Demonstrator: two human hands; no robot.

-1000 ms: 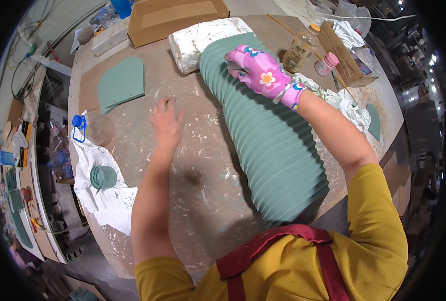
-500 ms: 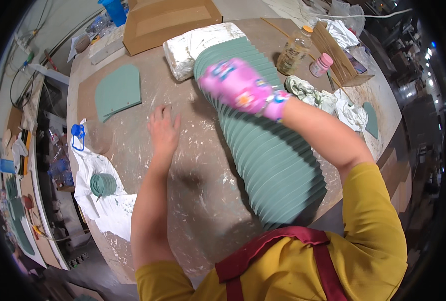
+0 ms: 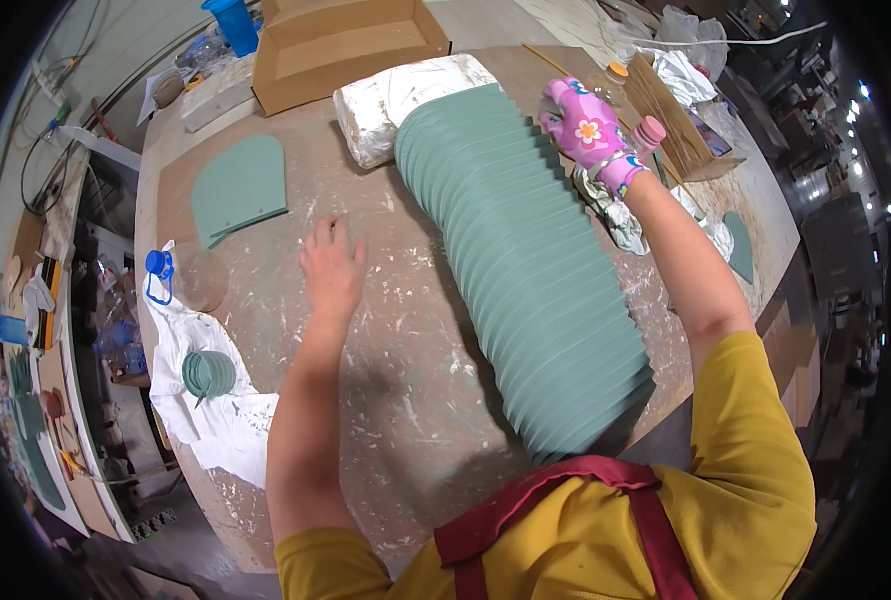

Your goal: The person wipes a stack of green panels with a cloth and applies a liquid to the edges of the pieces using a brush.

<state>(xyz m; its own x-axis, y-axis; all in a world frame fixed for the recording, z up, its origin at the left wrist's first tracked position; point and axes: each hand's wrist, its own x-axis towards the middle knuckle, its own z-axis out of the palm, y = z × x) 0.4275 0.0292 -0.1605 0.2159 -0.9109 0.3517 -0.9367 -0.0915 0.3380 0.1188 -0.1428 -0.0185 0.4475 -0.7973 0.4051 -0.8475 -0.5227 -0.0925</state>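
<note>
Fingers of the bare left hand [image 3: 333, 270] are spread flat on the paint-speckled workbench [image 3: 405, 380], near its middle, holding nothing. The right hand [image 3: 587, 130], in a pink flowered glove, has its fingers curled loosely at the far right edge of the long row of overlapping green tiles [image 3: 530, 270], which runs from the near edge to a white wrapped block [image 3: 395, 95]. 1 loose green tile [image 3: 237, 188] lies toward the left edge.

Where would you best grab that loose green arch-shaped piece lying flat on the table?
Probably by its straight lower edge, coming from the near side. The green arch-shaped piece lies flat on the table, and that edge looks slightly lifted and layered, giving fingers a gap to slip under. The bare left hand is nearest.
</note>
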